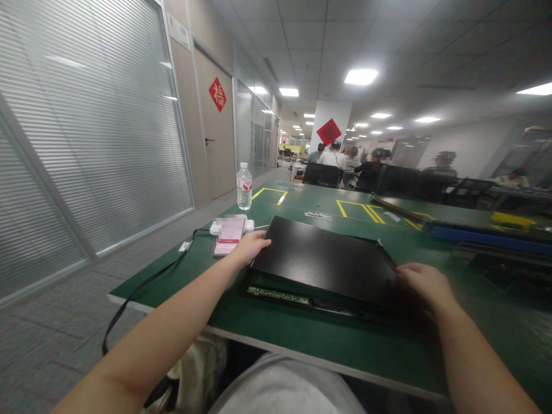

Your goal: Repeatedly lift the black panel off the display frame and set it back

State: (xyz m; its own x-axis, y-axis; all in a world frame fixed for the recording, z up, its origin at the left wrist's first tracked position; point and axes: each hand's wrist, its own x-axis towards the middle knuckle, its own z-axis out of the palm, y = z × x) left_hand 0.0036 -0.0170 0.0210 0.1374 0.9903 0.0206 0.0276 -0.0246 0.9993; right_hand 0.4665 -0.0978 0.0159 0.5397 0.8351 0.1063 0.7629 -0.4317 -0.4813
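Note:
A glossy black display panel [323, 259] is tilted over the green table in the head view. My left hand [250, 247] grips its left edge, thumb on top and fingers tucked underneath. At the right edge my right hand [426, 283] is closed on the same panel, its fingertips partly hidden. Beneath lies a dark shallow frame [340, 307], with a gap showing along the near side. Inside that gap a green circuit board strip [278, 295] is visible. The panel covers the rest of the frame.
Left of the panel are a phone [229, 234], a white power adapter [249, 226] with a black cable [150, 282], and a water bottle [244, 187]. Yellow tape [357, 202] marks the green table [276, 330]. A blue long object [470, 232] lies right; several people sit beyond.

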